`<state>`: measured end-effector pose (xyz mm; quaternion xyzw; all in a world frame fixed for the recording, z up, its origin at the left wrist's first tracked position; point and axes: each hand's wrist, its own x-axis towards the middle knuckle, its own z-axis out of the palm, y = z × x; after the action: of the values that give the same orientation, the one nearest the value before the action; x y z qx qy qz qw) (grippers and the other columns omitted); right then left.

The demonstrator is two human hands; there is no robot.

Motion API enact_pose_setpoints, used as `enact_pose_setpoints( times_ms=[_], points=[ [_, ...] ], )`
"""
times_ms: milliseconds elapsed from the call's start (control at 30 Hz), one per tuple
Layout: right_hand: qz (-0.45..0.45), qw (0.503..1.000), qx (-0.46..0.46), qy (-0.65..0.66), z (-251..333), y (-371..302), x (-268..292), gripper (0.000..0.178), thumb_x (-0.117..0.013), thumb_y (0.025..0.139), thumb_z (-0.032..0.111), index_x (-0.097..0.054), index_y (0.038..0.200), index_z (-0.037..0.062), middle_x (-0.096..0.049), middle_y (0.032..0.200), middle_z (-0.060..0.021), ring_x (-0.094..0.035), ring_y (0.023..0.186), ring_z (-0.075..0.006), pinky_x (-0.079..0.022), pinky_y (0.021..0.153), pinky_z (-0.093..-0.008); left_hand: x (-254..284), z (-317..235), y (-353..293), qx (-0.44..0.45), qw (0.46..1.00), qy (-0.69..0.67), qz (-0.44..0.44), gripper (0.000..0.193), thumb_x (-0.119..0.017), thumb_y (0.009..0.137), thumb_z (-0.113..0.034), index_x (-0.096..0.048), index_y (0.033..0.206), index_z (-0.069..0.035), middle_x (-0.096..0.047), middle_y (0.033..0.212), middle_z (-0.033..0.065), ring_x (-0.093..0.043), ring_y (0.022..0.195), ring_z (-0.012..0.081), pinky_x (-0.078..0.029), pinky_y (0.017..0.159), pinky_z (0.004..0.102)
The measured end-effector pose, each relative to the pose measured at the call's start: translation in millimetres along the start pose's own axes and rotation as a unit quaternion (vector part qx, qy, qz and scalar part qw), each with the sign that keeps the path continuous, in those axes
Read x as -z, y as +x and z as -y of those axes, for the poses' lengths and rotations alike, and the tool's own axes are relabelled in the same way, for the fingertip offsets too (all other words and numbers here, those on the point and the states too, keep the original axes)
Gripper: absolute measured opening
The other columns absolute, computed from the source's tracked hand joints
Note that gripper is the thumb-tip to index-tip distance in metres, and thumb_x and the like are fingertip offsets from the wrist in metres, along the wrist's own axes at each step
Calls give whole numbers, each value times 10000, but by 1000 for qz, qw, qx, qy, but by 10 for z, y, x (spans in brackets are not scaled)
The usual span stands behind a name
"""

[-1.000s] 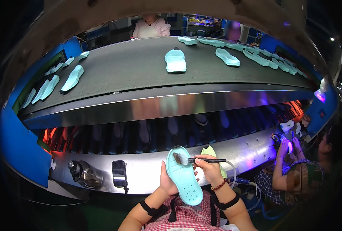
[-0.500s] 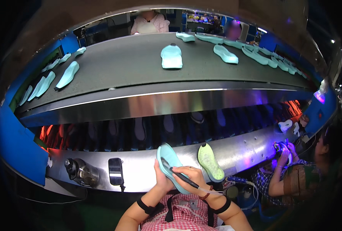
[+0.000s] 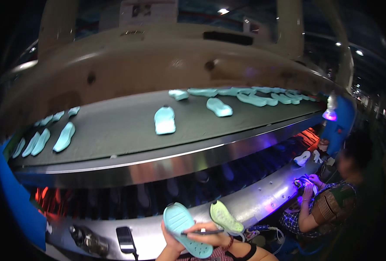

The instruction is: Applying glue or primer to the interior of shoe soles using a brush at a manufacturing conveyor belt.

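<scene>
A light blue shoe sole (image 3: 178, 217) is tilted up in front of me, its grooved face and a row of small holes showing. My left hand (image 3: 170, 240) is closed around the sole's left edge. In my right hand (image 3: 214, 238) is a slim, pen-like tool with a black handle (image 3: 204, 232), pinched between the fingers and held across the sole. Its tip is too small to make out. Just right of my right hand, a yellow-green sole (image 3: 225, 216) lies on the metal ledge (image 3: 154, 237).
Beyond the ledge runs a dark conveyor belt (image 3: 119, 126) carrying several light blue soles (image 3: 164, 121). A bottle (image 3: 88, 240) and a phone (image 3: 125, 239) lie at left. At right, a co-worker (image 3: 327, 204) handles a shoe under purple light. A heater slot glows red at both ends.
The view has tipped upward, so everything sits lower in it. The sole now shows its grooved face more flatly, and the tool lies more level across it.
</scene>
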<state>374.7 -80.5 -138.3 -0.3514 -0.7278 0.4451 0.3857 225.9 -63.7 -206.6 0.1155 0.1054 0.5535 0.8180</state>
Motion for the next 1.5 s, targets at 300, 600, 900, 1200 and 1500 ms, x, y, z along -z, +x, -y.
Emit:
enact_pose_setpoints(
  times_ms=[300, 600, 900, 1200, 1500],
  points=[
    [69, 990, -35, 118, -89, 14, -23, 220, -610, 803, 108, -628, 1005, 25, -632, 943, -62, -570, 876, -106, -449, 766, -235, 26, -75, -65, -34, 999, 22, -29, 752, -252, 762, -697, -465, 1187, -113, -562, 1071, 149, -563, 913, 355, -460, 782, 480],
    [40, 992, -36, 112, -76, -21, -16, 214, -608, 801, 83, -627, 1004, 19, -629, 980, -82, -563, 926, -127, -423, 847, -256, 301, -94, 8, -62, 992, 81, -70, 731, -272, 758, -699, -486, 1160, -127, -584, 1020, 153, -579, 871, 350, -474, 759, 462],
    [31, 985, -54, 161, -89, -95, 39, 222, -628, 784, 84, -629, 998, 23, -635, 940, -66, -569, 865, -101, -431, 820, -237, -111, -61, -86, -19, 999, 2, -29, 765, -213, 778, -692, -455, 1194, -98, -582, 1011, 204, -586, 865, 360, -486, 761, 447],
    [11, 984, -85, 155, 25, -7, 132, 202, -616, 769, 30, -622, 965, -15, -631, 960, -103, -584, 904, -146, -446, 824, -271, -163, -83, 15, -6, 999, -30, -28, 766, -208, 791, -680, -452, 1193, -76, -582, 1025, 175, -578, 898, 330, -471, 781, 443],
    [-40, 980, -50, 190, -217, 44, 55, 220, -564, 814, 23, -565, 1028, -26, -584, 1012, -91, -535, 956, -135, -411, 862, -260, -255, -80, 20, -21, 997, -54, -53, 761, -203, 779, -699, -501, 1119, -87, -586, 989, 139, -577, 878, 291, -461, 793, 422]
  ],
)
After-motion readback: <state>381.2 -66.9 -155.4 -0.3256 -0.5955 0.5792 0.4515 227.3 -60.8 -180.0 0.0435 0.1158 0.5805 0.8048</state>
